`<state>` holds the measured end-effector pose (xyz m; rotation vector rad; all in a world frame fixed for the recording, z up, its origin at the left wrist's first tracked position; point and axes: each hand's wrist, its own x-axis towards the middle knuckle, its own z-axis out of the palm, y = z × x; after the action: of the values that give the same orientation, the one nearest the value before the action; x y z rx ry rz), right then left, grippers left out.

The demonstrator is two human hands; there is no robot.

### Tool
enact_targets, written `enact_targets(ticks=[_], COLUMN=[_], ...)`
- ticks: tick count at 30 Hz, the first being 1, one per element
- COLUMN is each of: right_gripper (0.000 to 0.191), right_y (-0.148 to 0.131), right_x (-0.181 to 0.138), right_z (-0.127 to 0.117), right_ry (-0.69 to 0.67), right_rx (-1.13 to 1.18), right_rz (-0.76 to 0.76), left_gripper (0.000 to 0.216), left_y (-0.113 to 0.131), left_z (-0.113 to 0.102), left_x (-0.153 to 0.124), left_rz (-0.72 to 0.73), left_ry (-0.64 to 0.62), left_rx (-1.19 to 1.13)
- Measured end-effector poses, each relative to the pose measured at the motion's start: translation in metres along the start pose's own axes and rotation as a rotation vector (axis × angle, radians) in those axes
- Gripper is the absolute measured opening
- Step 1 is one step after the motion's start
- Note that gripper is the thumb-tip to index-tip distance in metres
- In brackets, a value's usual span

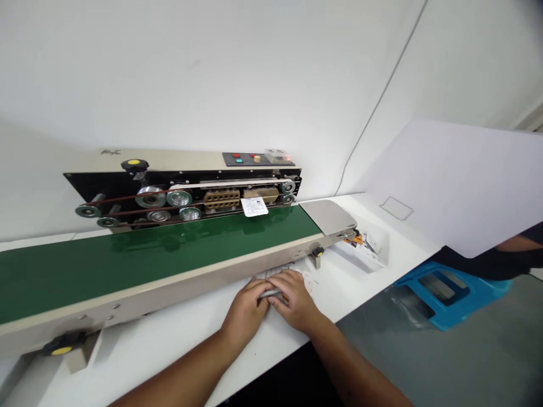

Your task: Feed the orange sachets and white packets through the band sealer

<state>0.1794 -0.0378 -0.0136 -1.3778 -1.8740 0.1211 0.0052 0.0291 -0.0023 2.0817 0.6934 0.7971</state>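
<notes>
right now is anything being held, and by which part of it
The left hand and right hand appear to hold a thin grey item between them; they cover most of it, so which part cannot be told.

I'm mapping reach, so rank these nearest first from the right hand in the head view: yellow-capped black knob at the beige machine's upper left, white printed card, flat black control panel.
1. White printed card: ahead of the right hand, far side of the green belt.
2. Black control panel: beyond the card, atop the machine.
3. Yellow-capped black knob: farthest, upper left.
</notes>
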Motion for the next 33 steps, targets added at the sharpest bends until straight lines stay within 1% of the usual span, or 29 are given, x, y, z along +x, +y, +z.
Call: enact_targets(ticks=[3, 4, 6, 8, 10, 11, 13, 15, 16, 20, 21, 23, 25, 26, 28, 30, 33], right_gripper=[0.025, 0.023, 0.021, 0.020, 0.021, 0.022, 0.029, 0.037, 0.039, 0.027, 0.025, 0.024, 0.023, 0.021, 0.018, 0.014, 0.011], right_y=[0.002, 0.003, 0.007, 0.011, 0.015, 0.016, 0.016, 0.015, 0.014, 0.014, 0.016, 0.019, 0.020, 0.020, 0.017, 0.014, 0.011], right_x=[-0.003, -0.005, -0.008, -0.011, -0.013, -0.013, -0.013, -0.013, -0.013, -0.015, -0.015, -0.015, -0.013, -0.011, -0.006, -0.002, 0.001], right_z=[-0.003, -0.004, -0.005, -0.005, -0.003, -0.002, 0.000, 0.002, 0.003, 0.000, -0.004, -0.017, -0.036, -0.046, -0.064, -0.076, -0.079], right_ry=[0.090, 0.128, 0.215, 0.316, 0.408, 0.444, 0.473, 0.462, 0.450, 0.419, 0.373, 0.213, 0.040, -0.011, -0.037, -0.034, -0.013], right_rx=[0.125, 0.170, 0.269, 0.403, 0.562, 0.631, 0.722, 0.754, 0.756, 0.734, 0.731, 0.693, 0.586, 0.515, 0.394, 0.323, 0.320], right_rz=[0.006, 0.035, 0.156, 0.332, 0.475, 0.517, 0.543, 0.523, 0.510, 0.488, 0.487, 0.467, 0.419, 0.394, 0.362, 0.354, 0.373], left_gripper=[0.026, 0.022, 0.019, 0.021, 0.022, 0.023, 0.027, 0.032, 0.034, 0.029, 0.027, 0.026, 0.025, 0.025, 0.025, 0.025, 0.031], left_y=[0.007, 0.010, 0.012, 0.011, 0.009, 0.007, 0.006, 0.006, 0.006, 0.011, 0.013, 0.016, 0.019, 0.020, 0.020, 0.018, 0.012], left_z=[-0.002, -0.003, -0.004, -0.004, -0.003, -0.002, 0.000, 0.001, 0.001, 0.000, -0.001, -0.002, -0.003, -0.004, -0.003, -0.001, 0.002], left_x=[-0.002, -0.004, -0.006, -0.007, -0.008, -0.007, -0.007, -0.006, -0.006, -0.005, -0.005, -0.004, -0.004, -0.004, -0.004, -0.004, -0.002], left_rz=[0.002, 0.001, -0.016, -0.059, -0.108, -0.131, -0.171, -0.198, -0.206, -0.230, -0.236, -0.249, -0.257, -0.258, -0.247, -0.232, -0.242], left_ry=[0.116, 0.150, 0.203, 0.220, 0.203, 0.188, 0.167, 0.156, 0.151, 0.125, 0.117, 0.093, 0.069, 0.062, 0.058, 0.051, 0.003], left_rx=[-0.052, -0.052, -0.048, -0.076, -0.152, -0.196, -0.284, -0.346, -0.366, -0.418, -0.437, -0.472, -0.494, -0.503, -0.513, -0.516, -0.530])
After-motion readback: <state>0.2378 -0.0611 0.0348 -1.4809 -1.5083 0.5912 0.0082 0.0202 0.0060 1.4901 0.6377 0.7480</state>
